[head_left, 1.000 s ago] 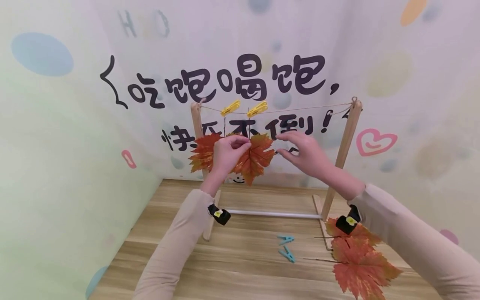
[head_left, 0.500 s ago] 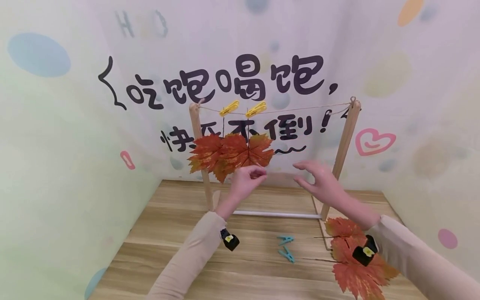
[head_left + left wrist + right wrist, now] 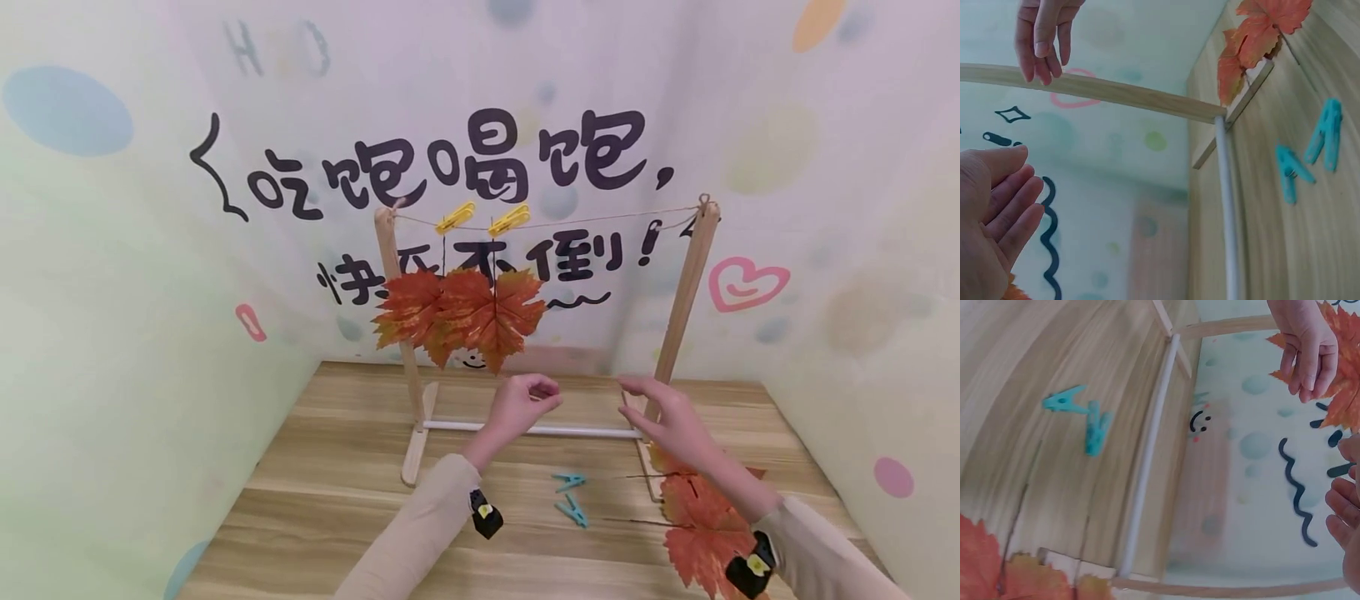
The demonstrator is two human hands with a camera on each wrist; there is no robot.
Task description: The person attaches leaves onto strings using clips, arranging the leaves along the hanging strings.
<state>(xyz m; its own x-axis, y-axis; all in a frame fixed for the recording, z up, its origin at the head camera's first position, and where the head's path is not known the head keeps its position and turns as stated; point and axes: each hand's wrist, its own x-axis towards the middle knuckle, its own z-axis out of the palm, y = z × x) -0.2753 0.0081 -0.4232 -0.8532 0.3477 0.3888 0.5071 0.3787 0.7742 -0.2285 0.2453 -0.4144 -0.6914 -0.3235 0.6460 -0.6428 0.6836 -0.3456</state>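
My left hand (image 3: pixel 525 408) is in mid-air below two hanging red-orange maple leaves (image 3: pixel 495 317), its fingers loosely bent and holding nothing. Facing it, apart, my right hand (image 3: pixel 671 417) hovers near the frame's right post, fingers relaxed and nothing between them. Yellow clothespins (image 3: pixel 510 220) pin the leaf stems to a thin string (image 3: pixel 592 218). On the table below lie two blue clothespins (image 3: pixel 1324 134). At right, more maple leaves (image 3: pixel 705 525) lie with stems pointing left, partly hidden by my right forearm. In the left wrist view, my left palm (image 3: pixel 985 212) shows.
Wooden posts (image 3: pixel 686 308) stand at both ends of the string, on flat wooden feet (image 3: pixel 414 454). A white rod (image 3: pixel 585 431) joins them low over the wooden table (image 3: pixel 322 500). Behind is a printed wall sheet (image 3: pixel 360 75) with black lettering.
Both hands have come down from beside the hanging leaves to just above the table, moving somewhat right. The left hand has moved away from the leaf, which now hangs freely.
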